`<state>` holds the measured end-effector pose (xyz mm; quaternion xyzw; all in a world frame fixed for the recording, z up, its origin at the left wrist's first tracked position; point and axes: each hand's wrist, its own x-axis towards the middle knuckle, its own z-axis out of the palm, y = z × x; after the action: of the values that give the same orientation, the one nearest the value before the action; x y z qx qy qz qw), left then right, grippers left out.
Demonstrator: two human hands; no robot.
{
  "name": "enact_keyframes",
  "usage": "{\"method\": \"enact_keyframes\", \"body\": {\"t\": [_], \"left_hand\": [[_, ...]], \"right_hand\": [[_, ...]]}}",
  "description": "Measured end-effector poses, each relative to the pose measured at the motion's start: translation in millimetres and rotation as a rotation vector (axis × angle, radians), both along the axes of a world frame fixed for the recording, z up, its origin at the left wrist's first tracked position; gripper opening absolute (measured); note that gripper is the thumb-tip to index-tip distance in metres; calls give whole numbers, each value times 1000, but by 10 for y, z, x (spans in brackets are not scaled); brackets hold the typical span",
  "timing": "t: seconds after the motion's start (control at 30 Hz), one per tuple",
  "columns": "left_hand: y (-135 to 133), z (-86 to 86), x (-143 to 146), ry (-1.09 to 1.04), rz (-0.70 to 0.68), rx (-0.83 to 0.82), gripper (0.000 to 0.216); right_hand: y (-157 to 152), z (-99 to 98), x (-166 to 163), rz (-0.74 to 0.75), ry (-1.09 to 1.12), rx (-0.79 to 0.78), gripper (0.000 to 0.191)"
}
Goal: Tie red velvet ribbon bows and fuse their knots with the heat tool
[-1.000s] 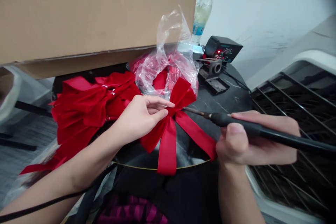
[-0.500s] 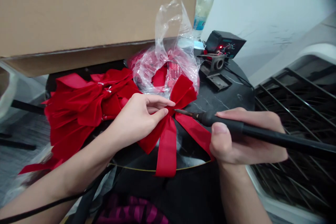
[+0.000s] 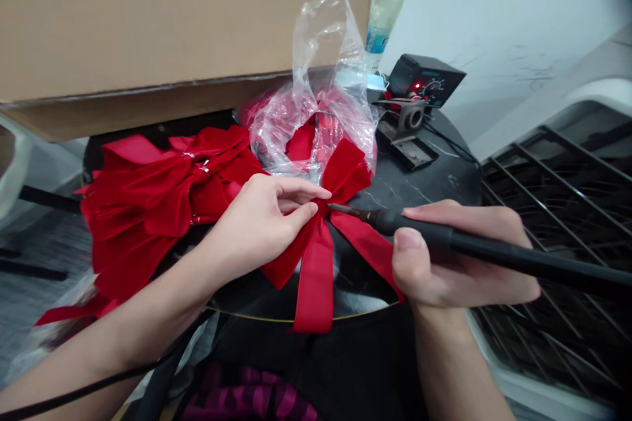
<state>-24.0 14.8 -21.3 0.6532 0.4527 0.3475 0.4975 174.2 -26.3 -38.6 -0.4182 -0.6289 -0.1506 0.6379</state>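
Note:
A red ribbon bow (image 3: 320, 237) lies on a round black marble table (image 3: 434, 174). My left hand (image 3: 261, 220) pinches the bow's knot between thumb and forefinger. My right hand (image 3: 457, 260) is closed round a black soldering iron (image 3: 474, 251), held like a pen. Its metal tip points left and touches the bow's centre just beside my left fingertips. The bow's tails hang over the table's near edge.
A heap of finished red bows (image 3: 158, 197) lies to the left. A clear plastic bag (image 3: 320, 99) holding more red ribbon stands behind. Behind right are a black soldering station (image 3: 424, 82) with its stand (image 3: 407, 128) and two water bottles (image 3: 385, 6). A cardboard box (image 3: 172, 26) overhangs; a wire rack (image 3: 563, 210) is at right.
My right hand has brought the soldering iron leftward, so its tip went from a gap away to touching the bow's centre. My left hand has kept its pinch.

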Motion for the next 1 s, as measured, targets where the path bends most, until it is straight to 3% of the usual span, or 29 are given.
{"method": "enact_keyframes", "body": {"t": [0.53,0.8,1.0], "left_hand": [[-21,7,20,8,17,6,24],[-12,-4,6,13,19,8,21],[-26,4,16,23,23,22,21]], "right_hand": [[-1,-27,23,11,-43,-40,15],[31,-8,17,-38,-13,226,2],[-26,-5,3,-2,-67,117,6]]}}
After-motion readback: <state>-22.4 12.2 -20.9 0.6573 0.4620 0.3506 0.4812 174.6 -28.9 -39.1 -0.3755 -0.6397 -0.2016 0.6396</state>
